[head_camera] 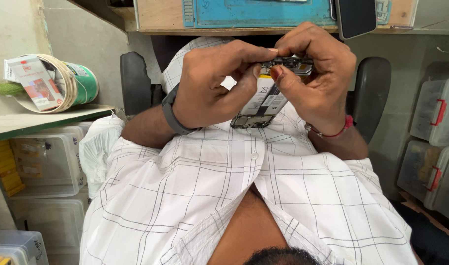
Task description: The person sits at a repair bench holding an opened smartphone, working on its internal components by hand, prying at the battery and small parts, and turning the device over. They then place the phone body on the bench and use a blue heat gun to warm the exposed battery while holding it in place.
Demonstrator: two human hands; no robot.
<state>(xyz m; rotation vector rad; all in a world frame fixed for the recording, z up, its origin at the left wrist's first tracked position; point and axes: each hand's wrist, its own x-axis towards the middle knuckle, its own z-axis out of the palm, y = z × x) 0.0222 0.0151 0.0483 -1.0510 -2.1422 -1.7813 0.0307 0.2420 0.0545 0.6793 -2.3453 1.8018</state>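
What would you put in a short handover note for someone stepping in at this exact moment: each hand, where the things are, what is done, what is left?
Left hand: grips the opened phone at its upper edge, thumb and fingers pinching the top.
Right hand: holds the same top edge from the other side, thumb tip pressed on the frame.
The phone is held over the person's chest, back cover off, battery and boards exposed.
A blue work mat lies on the bench, and a dark phone lies at the bench's edge.
Done: back cover off. Left: the work at the top edge; what exactly is being worked there is hidden by the fingers.
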